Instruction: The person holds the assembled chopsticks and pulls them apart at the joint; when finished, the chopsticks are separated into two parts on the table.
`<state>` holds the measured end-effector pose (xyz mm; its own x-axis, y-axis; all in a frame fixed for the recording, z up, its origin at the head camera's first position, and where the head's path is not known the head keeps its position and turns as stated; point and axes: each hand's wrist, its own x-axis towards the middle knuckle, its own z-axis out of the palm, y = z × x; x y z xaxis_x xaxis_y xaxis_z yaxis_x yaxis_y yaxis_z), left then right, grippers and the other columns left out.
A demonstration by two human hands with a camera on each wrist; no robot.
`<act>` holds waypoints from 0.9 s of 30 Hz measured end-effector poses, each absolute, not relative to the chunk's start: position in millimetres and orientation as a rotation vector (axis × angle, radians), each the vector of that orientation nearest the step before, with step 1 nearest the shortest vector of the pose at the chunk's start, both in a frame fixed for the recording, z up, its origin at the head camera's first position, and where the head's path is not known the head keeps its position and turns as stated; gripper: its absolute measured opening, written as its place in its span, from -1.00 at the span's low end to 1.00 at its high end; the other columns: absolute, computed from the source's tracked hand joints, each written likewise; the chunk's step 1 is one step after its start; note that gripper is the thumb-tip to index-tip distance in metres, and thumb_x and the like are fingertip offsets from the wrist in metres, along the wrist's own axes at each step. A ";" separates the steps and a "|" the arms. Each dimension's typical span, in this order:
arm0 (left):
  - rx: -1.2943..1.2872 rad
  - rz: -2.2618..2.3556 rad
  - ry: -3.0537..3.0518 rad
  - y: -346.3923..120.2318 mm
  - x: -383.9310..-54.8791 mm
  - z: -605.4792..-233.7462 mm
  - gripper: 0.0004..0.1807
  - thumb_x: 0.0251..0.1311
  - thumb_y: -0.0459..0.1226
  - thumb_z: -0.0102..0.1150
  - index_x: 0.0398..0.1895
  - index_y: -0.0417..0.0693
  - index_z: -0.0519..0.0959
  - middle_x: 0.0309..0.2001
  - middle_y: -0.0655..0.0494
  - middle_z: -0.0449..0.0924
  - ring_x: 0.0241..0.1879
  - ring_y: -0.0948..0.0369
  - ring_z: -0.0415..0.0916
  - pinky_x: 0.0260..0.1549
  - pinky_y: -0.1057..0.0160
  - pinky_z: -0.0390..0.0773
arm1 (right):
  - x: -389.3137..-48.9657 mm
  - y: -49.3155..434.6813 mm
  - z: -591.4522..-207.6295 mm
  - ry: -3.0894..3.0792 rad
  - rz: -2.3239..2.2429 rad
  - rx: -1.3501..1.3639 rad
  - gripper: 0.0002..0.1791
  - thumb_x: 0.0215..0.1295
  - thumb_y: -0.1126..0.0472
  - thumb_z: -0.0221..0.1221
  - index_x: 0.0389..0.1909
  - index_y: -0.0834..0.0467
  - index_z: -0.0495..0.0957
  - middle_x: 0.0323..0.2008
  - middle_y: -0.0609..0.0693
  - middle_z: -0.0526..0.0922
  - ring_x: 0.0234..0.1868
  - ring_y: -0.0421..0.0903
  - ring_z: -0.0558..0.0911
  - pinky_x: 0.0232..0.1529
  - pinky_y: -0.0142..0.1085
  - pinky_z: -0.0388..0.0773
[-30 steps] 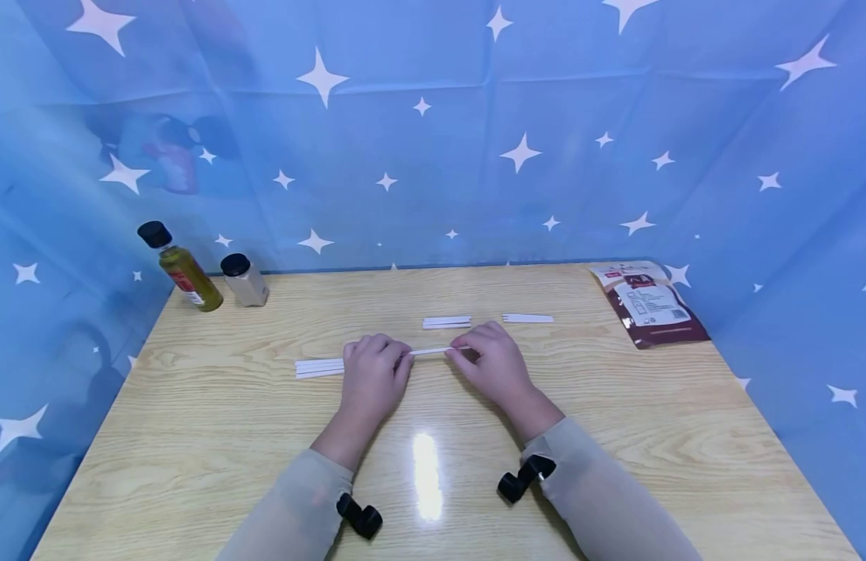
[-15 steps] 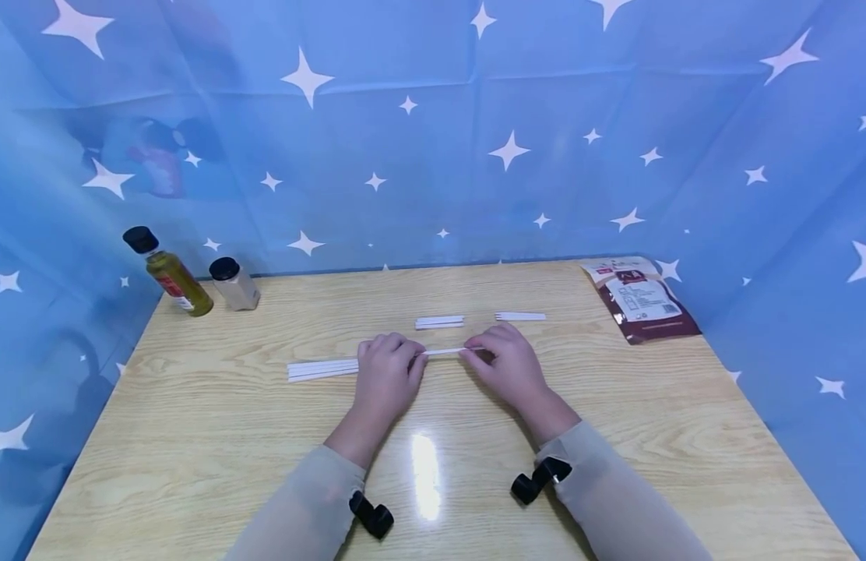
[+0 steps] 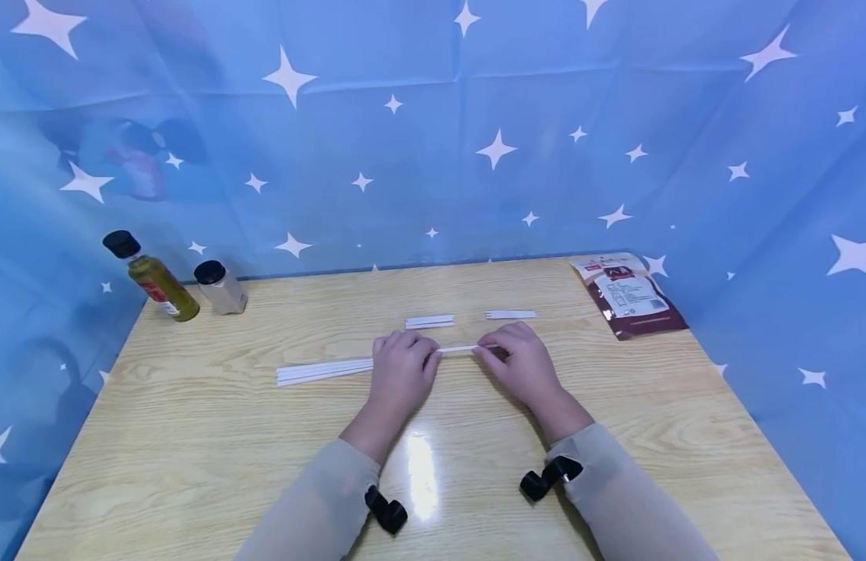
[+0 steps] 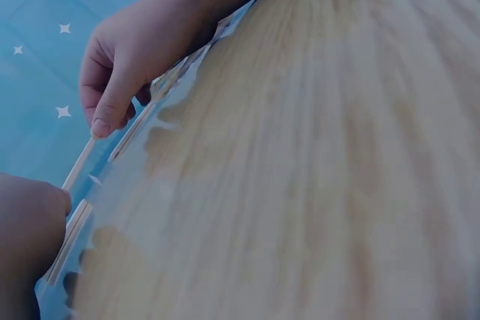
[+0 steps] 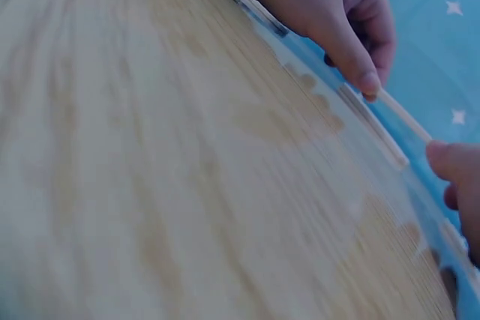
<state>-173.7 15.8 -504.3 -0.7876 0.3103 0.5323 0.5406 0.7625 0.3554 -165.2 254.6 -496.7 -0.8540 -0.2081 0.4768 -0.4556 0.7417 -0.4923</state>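
Since the earlier frames, the left grip (image 3: 403, 372) and the right grip (image 3: 524, 365) have slid together to the right over the tabletop (image 3: 230, 460), carrying the thin white stick (image 3: 458, 349) along; more of the long pile of sticks (image 3: 322, 372) shows left of the left grip as a result. Each grip pinches the white stick between thumb and fingers, one toward either end, so its middle spans the gap between them; the long pile runs up to the left grip, though whether they touch I cannot tell. Just beyond the gap lies a short pile of sticks (image 3: 430, 322); another small pile (image 3: 510, 315) lies just beyond the right grip. Well to the left of both grips stand an oil bottle (image 3: 160, 286) and a black-lidded jar (image 3: 224, 293), side by side; beyond the right grip, farther right, a printed bag (image 3: 629, 298) lies flat; a starry blue curtain (image 3: 405, 148) hangs behind everything.
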 end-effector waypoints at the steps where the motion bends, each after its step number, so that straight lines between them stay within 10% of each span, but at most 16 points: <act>1: -0.649 -0.698 -2.506 16.8 -173.7 -504.2 -0.92 0.37 -0.16 0.44 -0.24 0.06 0.80 -0.21 0.14 0.72 -0.14 0.07 0.62 -0.08 -0.03 0.47 | -165.0 255.3 -497.2 -2.557 0.898 0.490 -0.91 0.34 0.16 0.49 -0.24 0.08 0.81 -0.27 -0.08 0.77 -0.16 -0.07 0.63 -0.10 -0.12 0.59; 27: -0.708 -0.787 -2.489 20.1 -175.1 -508.7 -0.93 0.36 -0.18 0.46 -0.16 0.14 0.85 -0.21 0.17 0.68 -0.16 0.11 0.58 -0.15 0.02 0.48 | -164.5 258.2 -498.6 -2.622 1.055 0.488 -0.96 0.40 0.22 0.44 -0.18 0.06 0.82 -0.22 -0.14 0.74 -0.14 -0.13 0.58 -0.14 -0.16 0.56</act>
<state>-175.1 20.1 -508.7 -0.7758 0.3359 0.5342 0.5820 0.7080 0.4001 -164.5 258.2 -498.6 -0.9059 -0.2055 0.3702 -0.4046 0.6778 -0.6139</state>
